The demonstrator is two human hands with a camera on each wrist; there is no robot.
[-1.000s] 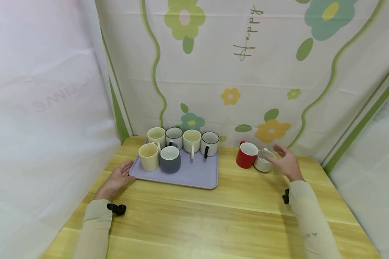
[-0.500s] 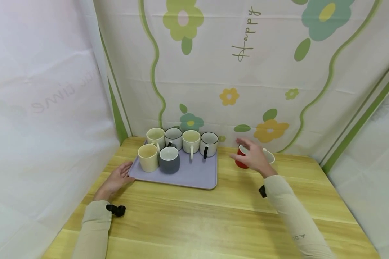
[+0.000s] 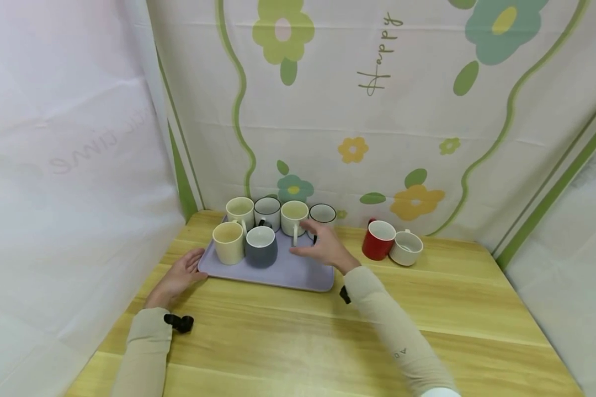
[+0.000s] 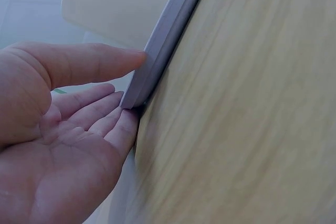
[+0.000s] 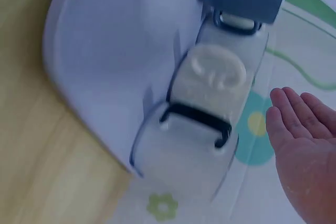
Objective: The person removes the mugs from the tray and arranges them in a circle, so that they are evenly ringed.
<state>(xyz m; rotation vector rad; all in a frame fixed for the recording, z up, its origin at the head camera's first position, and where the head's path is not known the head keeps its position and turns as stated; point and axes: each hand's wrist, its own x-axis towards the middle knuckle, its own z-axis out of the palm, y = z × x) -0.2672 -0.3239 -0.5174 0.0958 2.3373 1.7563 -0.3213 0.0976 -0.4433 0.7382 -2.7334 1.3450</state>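
A lavender tray point(image 3: 293, 273) carries several mugs at the left of the table. My left hand point(image 3: 179, 273) is at its front left corner, fingers straight; in the left wrist view the thumb point(image 4: 100, 64) touches the tray's edge. Above the tray's right part is my right hand point(image 3: 325, 247), empty, thumb and fingers spread apart. It partly hides a black-rimmed white mug point(image 3: 322, 212) and overlaps the handle side of a cream mug point(image 3: 292, 216). A dark grey mug point(image 3: 261, 251) stands left of that hand, beside a pale yellow mug point(image 3: 228, 243).
Behind these two stand another cream mug point(image 3: 239, 209) and another black-rimmed mug point(image 3: 267, 212). Off the tray to the right, a red mug point(image 3: 377, 242) stands against a low white cup point(image 3: 406, 249). A flowered curtain point(image 3: 298, 121) hangs behind the wooden table point(image 3: 288, 336).
My right hand has travelled left from beside the low white cup, past the red mug, to over the tray. The left hand and the mugs have stayed in place.
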